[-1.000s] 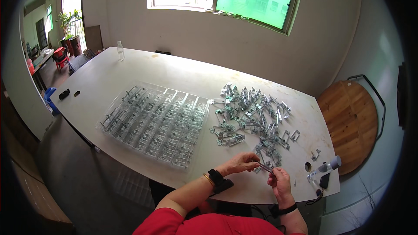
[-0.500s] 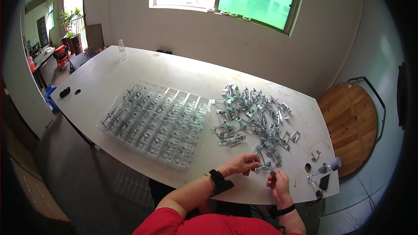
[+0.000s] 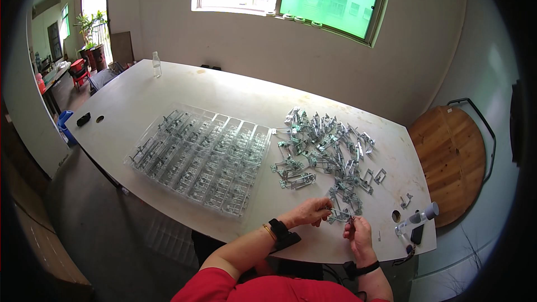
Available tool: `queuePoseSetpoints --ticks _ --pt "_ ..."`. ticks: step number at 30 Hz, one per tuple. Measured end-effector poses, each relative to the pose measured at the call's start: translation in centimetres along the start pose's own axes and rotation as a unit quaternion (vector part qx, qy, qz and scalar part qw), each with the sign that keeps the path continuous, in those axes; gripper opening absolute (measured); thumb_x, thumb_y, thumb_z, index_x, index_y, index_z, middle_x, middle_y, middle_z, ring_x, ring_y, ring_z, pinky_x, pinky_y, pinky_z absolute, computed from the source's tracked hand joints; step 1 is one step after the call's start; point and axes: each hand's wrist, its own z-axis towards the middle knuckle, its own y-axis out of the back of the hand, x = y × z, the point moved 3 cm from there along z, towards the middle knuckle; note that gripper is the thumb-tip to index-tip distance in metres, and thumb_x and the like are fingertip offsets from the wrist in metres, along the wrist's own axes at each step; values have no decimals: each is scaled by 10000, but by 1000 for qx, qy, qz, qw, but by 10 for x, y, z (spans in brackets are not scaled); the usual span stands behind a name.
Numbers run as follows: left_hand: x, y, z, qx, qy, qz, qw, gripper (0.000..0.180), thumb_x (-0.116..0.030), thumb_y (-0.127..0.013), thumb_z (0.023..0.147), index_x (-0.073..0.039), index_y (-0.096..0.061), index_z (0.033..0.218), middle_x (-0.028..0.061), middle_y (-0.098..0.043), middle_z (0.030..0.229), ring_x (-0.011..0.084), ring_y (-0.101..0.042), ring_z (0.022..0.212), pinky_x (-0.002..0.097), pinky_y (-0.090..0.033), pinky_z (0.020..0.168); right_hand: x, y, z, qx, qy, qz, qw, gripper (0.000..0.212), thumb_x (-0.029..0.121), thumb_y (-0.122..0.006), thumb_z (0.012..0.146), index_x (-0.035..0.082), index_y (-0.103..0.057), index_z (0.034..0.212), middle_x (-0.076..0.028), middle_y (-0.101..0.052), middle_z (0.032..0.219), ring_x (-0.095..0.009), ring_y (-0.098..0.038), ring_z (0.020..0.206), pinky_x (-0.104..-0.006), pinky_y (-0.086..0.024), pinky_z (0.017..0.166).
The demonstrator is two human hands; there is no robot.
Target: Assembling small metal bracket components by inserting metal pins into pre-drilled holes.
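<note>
From where I stand, the left hand (image 3: 314, 211) and right hand (image 3: 359, 236) pinch opposite ends of a slim, shiny metal piece (image 3: 342, 213), held between them just above the near edge of the smooth white table (image 3: 235, 90). Beyond it spreads a jagged heap of silvery, angular brackets (image 3: 327, 142), many shaped like open frames, beside a clear, glossy plastic tray (image 3: 255, 126) whose long, narrow compartments hold more metal parts.

Your left forearm (image 3: 243, 250) slants up to the right, its hand (image 3: 311, 211) back-upward, fingers bent in a pinch. Your right forearm (image 3: 376, 283) leans up and leftward; that right hand (image 3: 361, 236) is just beside, fingers curled, thumb pinching.
</note>
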Motion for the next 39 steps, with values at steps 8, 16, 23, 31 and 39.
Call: queuePoseSetpoints --ticks 8,16,23,31,39 --pt "5 -1 -2 -18 -1 -23 1000 272 -158 -611 1091 -39 -646 1334 36 -712 897 95 -656 623 262 -539 571 8 -3 -2 4 51 -48 998 174 232 -549 1126 66 -585 1092 -54 -667 780 -147 -612 589 -286 -523 551" --pt "-6 26 2 -213 -47 -76 973 216 -104 -628 1083 -44 -666 1287 42 -711 864 81 -649 614 243 -513 541 56 -19 15 -10 179 -161 970 168 198 -612 1104 34 -605 1067 -40 -665 772 -111 -602 630 -267 -505 601" --pt "-13 29 -4 -287 -50 -67 954 218 -97 -623 1090 -24 -665 1291 42 -723 855 68 -617 579 232 -491 515 98 -54 18 3 300 -200 933 134 167 -644 1095 35 -654 1077 17 -637 757 -44 -575 665 -227 -477 621" --pt "-18 31 -8 -323 -51 -9 945 187 -95 -632 1087 -17 -685 1248 36 -721 847 54 -589 574 223 -472 519 125 -73 -2 -1 371 -278 886 72 99 -687 1063 28 -677 1072 45 -624 727 -13 -545 634 -216 -426 576" --pt "-20 29 -4 -318 -45 -4 947 161 -87 -623 1089 -7 -686 1213 37 -718 839 54 -586 570 222 -467 512 166 -36 -24 -57 394 -321 859 79 114 -695 1062 36 -685 1074 42 -634 737 -25 -568 637 -209 -452 597"
